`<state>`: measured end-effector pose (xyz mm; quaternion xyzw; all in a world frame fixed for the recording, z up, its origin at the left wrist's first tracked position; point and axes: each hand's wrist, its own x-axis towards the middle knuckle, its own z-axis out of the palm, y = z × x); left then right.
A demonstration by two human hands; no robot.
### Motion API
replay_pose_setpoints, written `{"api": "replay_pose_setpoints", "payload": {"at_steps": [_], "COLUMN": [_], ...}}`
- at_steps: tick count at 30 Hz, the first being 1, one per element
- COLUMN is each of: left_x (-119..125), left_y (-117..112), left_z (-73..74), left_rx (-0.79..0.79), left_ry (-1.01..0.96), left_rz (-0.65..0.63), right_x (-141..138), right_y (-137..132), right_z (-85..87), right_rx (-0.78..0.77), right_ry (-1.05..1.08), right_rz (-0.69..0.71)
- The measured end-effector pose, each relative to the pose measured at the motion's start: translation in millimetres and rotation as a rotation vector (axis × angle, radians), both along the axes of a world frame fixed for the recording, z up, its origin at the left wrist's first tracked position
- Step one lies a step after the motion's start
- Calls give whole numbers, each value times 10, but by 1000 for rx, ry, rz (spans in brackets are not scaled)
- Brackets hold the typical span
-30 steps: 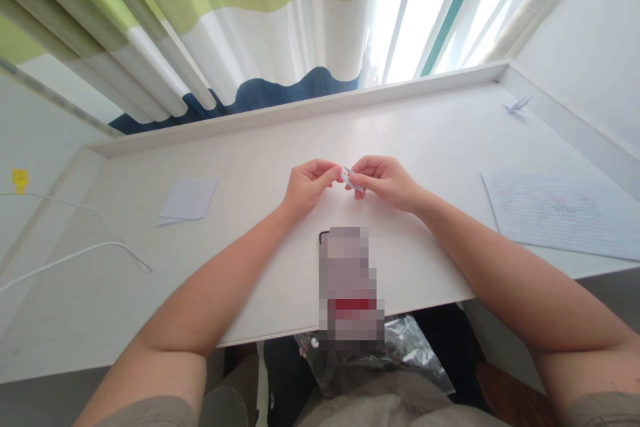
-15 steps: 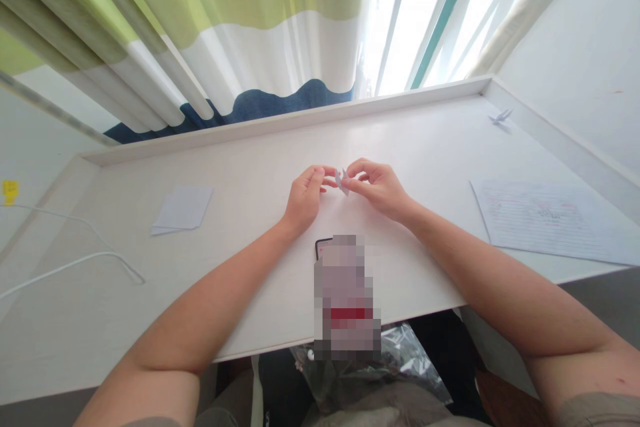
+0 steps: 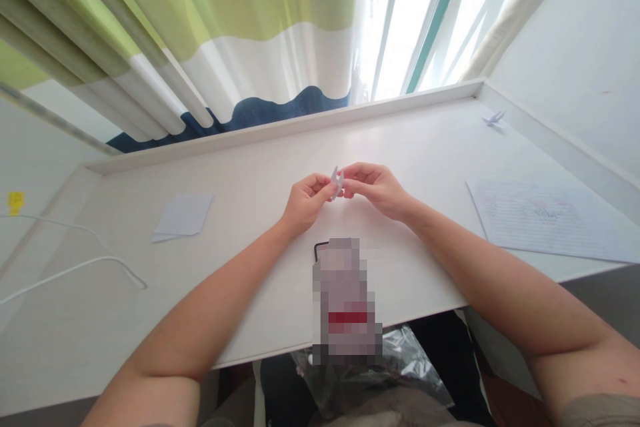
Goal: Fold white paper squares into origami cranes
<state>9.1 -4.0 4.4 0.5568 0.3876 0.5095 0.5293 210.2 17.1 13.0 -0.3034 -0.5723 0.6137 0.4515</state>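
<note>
1. Stretching out on both sides of the fingers, the white desk (image 3: 400, 127) ends beyond them at a raised back rim (image 3: 280, 136), well apart from the fingertips.
2. The desk's near edge runs on the wearer's side of the fingers, with a blurred-out phone (image 3: 343, 280) lying between, reaching that edge.
3. To the left of the fingers, well apart, lie a few white paper pieces (image 3: 184, 215); farther left runs a white cable (image 3: 107, 259).
4. To the right, well apart, lie lined sheets (image 3: 540, 213); beyond the fingers and far right, near the side wall, sits a small folded paper shape (image 3: 494, 119).
5. The left hand (image 3: 306, 203) pinches a small folded paper (image 3: 338, 183) between thumb and fingers, its two pointed tips standing up.
6. The right hand (image 3: 379, 190) has its thumb and curled forefinger just beside the paper's right side, slightly parted; whether they grip it or merely touch it, I cannot tell.
</note>
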Motion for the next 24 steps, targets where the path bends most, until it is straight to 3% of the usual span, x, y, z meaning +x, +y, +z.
{"api": "replay_pose_setpoints", "payload": {"at_steps": [13, 24], "left_x": [-53, -35], "left_y": [13, -5], "left_z": [4, 23], "left_rx": [-76, -87], "left_ry": [-50, -24], "left_rz": [-180, -212], "right_x": [37, 19], "right_y": [-9, -32], "right_z": [38, 33], "right_rx": [58, 207], "right_ry": [1, -98], "right_rz": [33, -140]}}
